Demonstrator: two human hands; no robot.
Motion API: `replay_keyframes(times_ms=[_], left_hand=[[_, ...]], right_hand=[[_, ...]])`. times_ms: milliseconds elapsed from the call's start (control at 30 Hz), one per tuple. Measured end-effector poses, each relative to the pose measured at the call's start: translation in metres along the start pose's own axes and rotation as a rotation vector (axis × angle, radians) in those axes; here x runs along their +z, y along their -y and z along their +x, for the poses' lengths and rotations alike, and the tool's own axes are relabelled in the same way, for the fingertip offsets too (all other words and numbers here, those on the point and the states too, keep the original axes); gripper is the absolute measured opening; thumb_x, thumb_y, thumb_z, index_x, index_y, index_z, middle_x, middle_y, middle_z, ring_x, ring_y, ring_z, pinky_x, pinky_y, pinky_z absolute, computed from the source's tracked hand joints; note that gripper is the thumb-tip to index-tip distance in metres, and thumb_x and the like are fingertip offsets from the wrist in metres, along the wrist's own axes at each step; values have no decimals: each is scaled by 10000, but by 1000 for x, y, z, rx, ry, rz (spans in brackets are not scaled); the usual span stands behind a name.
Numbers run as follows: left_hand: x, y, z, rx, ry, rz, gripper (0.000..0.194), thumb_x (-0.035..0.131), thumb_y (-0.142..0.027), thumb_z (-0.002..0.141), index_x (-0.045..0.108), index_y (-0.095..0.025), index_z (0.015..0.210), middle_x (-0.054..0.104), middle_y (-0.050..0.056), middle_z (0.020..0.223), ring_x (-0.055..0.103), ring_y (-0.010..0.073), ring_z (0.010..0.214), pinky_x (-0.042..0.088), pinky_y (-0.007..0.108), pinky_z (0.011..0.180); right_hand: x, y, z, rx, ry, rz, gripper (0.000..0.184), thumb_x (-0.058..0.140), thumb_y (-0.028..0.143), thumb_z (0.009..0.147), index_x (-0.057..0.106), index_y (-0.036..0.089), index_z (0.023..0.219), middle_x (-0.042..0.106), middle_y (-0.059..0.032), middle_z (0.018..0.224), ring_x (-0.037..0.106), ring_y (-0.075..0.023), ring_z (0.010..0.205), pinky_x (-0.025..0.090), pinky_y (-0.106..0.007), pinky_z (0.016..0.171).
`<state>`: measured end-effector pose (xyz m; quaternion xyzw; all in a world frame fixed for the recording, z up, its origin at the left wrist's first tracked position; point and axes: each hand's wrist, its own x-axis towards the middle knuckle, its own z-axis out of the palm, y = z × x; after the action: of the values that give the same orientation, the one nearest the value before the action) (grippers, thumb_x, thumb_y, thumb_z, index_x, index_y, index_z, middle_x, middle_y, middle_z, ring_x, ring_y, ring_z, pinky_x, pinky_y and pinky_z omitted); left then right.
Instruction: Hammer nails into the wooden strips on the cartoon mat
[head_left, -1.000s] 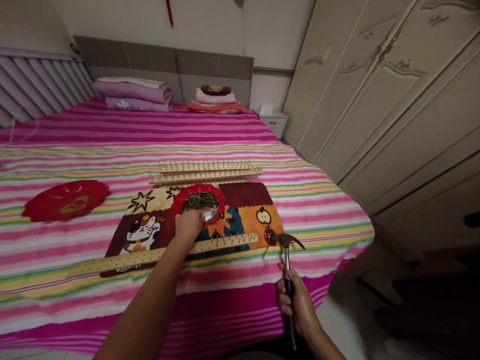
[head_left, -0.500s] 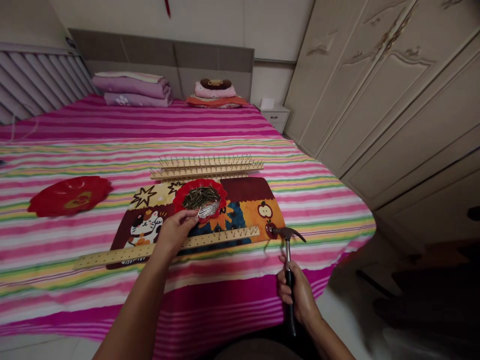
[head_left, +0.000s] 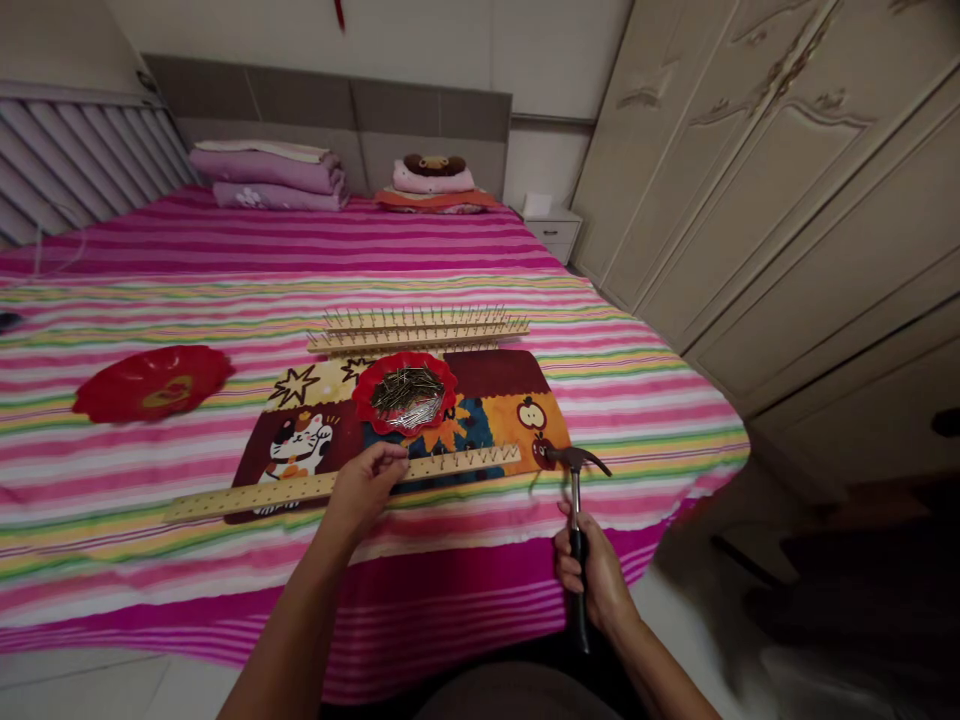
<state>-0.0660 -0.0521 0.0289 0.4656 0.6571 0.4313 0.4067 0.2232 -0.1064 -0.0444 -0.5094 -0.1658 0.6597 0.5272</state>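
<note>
My left hand [head_left: 367, 483] is pinched shut at the long wooden strip [head_left: 247, 494], near where its row of standing nails begins; what the fingers hold is too small to name. Just beyond it a red dish of loose nails [head_left: 406, 391] sits on a colourful cartoon mat [head_left: 502, 400]. My right hand [head_left: 590, 580] grips the black handle of a hammer [head_left: 574, 480], whose head hangs over the mat's right end by the bed edge.
Two or three wooden strips full of nails [head_left: 420, 330] lie behind the dish. A second red dish [head_left: 154, 381] rests at the left on the striped bedspread [head_left: 450, 260]. Folded bedding [head_left: 270, 175] lies at the headboard. Cream wardrobes [head_left: 787, 180] stand at the right.
My left hand has drawn back from the red dish of nails to the wooden strip in front of it, fingers pinched. The right hand with the hammer has barely moved.
</note>
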Motion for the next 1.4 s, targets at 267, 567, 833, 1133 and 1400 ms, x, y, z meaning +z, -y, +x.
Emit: replay_keyframes(times_ms=[267,567,833,1133,1400], left_hand=[[9,13,11,-16,-4,-4,288,642,-420,541,589,-180,692,594,-23,555,547,126,559,418,240,565],[15,7,12,-8,-5,77,226,650,-383,543,613,-181,636,560,-46,509,494,99,506,367,209,512],[17,8,12,-5,-37,79,230,634,-395,538,610,-182,623,558,-43,513,487,100,510,370,211,518],[20,8,9,49,-60,236,178,579,-382,601,607,-210,640,584,-51,539,512,109,529,375,205,528],[25,20,7,155,-94,378,152,520,-341,679,618,-231,714,634,-41,644,557,119,604,395,207,605]], right_hand=[[1,1,1,15,-3,10,395,588,450,722,508,240,1047,419,105,475,261,-25,307,156,-104,289],[1,3,-1,21,-13,9,411,590,442,713,503,237,1059,430,102,474,261,-25,310,157,-106,290],[2,4,-2,38,-14,12,431,595,453,707,500,236,1066,426,103,475,259,-25,311,148,-105,293],[5,-1,-4,-32,-36,-52,358,568,464,734,512,242,1009,411,106,487,263,-30,320,167,-109,292],[50,46,-43,-161,133,-508,440,491,508,802,526,214,1128,440,77,530,333,-64,355,236,-170,332]])
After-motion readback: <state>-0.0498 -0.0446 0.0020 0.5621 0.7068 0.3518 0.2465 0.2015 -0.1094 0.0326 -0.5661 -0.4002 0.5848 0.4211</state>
